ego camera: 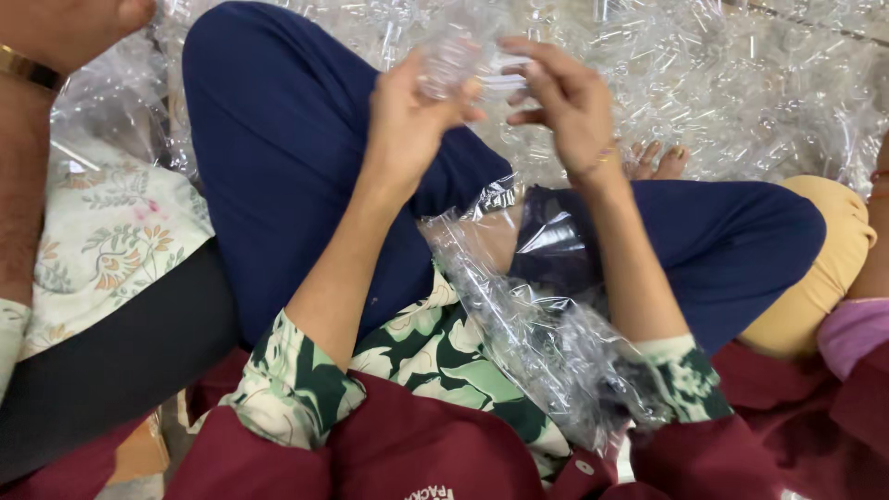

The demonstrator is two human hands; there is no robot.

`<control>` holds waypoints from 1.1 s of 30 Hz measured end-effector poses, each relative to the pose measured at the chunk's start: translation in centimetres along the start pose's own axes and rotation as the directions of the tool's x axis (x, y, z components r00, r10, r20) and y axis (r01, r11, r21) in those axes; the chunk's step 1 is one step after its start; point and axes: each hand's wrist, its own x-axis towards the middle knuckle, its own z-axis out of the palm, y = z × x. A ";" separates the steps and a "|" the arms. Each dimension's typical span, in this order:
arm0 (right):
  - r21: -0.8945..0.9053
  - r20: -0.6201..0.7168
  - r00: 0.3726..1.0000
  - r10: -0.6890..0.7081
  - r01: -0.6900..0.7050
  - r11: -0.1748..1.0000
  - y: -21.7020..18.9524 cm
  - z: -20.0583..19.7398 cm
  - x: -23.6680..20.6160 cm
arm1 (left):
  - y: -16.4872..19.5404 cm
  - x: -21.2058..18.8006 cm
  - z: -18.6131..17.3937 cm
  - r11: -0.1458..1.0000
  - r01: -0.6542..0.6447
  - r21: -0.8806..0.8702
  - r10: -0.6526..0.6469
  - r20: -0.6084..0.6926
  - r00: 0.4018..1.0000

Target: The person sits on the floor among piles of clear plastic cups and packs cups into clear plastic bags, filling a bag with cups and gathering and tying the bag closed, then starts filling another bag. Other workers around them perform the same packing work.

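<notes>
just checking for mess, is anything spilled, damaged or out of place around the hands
Nothing looks damaged. The left hand holds a small clear plastic piece, with the right hand at it. A clear plastic bag lies crumpled across the lap, and more clear pieces cover the floor.

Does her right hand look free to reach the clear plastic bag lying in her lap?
Probably yes: the right hand is raised with fingers loose, and nothing lies between it and the bag, which lies just below it.
</notes>
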 end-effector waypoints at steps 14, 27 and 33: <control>0.038 -0.052 0.993 -0.110 0.112 0.993 -2.7 -1.6 -0.9 | 0.6 0.0 -0.1 0.989 -0.063 0.131 0.082 -0.145 0.986; -0.394 -0.049 0.997 -0.060 0.036 0.919 0.2 -0.4 -0.2 | 0.9 -0.4 -0.5 0.991 -0.126 -0.042 0.124 -0.064 0.990; -0.861 0.162 0.985 -0.052 0.167 0.481 3.9 3.1 0.1 | 1.5 -1.0 -0.5 0.998 -0.058 -0.035 0.056 -0.057 0.997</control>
